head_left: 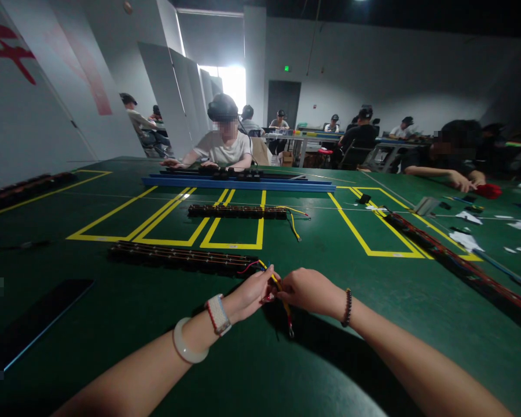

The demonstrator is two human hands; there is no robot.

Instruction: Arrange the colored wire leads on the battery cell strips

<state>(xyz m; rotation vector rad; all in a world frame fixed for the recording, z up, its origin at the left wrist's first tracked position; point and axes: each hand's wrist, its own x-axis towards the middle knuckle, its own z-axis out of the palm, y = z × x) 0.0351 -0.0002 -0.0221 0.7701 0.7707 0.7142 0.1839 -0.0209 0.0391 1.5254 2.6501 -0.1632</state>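
Two bare forearms (130,359) are extended over the green counter (226,382) from its near edge, which is cut off by the bottom of the view; toward the left edge, a dark flat slab (39,318) is laid well apart from them. By the left hand (249,294) and the right hand (315,291), brought close together, a yellow lead (287,310) is pinched in the fingers, its ring terminal (291,333) being pointed toward the near edge; whether a second lead is gripped as well cannot be told. The lead is run out from the right end of a black strip (182,258), laid just beyond the hands, where a thin red wire (247,267) is also seen to be curved outward. The work on this lead is judged to be partway along: its terminal is already fitted, but its free end is joined to nothing. Toward the right edge, a reddish strip (451,255) is set at a slant. Farther off, a second black strip (238,212) is placed among yellow tape outlines (382,253), and its loose leads (292,223) are touched by no hand; they are judged to be at much the same stage, ended but unconnected. Near the far edge, a blue rail (238,184) is laid lengthwise, with a co-worker (226,145) seated behind it.
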